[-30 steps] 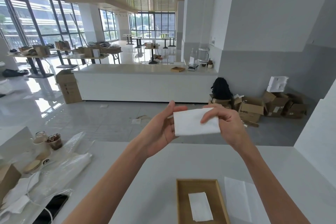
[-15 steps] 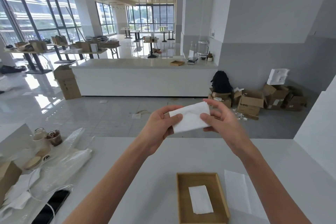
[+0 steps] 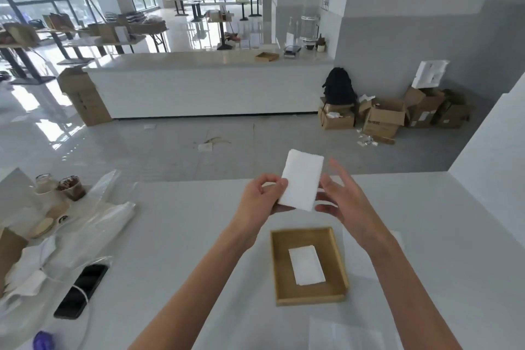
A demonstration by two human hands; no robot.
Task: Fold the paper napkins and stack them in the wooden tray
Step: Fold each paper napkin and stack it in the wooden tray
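The folded napkin (image 3: 302,179) is held in the air above the tabletop (image 3: 184,221), over its far half, standing on end and tilted a little to the right. The left hand (image 3: 261,199) pinches it by its lower left edge, thumb in front and fingers behind. The right hand (image 3: 345,202) is spread, fingers straight, just beside the napkin's right edge; whether it touches the paper cannot be told.

Below the hands, nearer the near edge, lies the wooden tray (image 3: 279,264) with one folded napkin in the tray (image 3: 306,264) flat on its floor. Unfolded sheets (image 3: 341,335) lie at the near edge. Towards the left edge are a black phone (image 3: 82,290), a crumpled plastic bag (image 3: 108,216) and two cups (image 3: 71,187).
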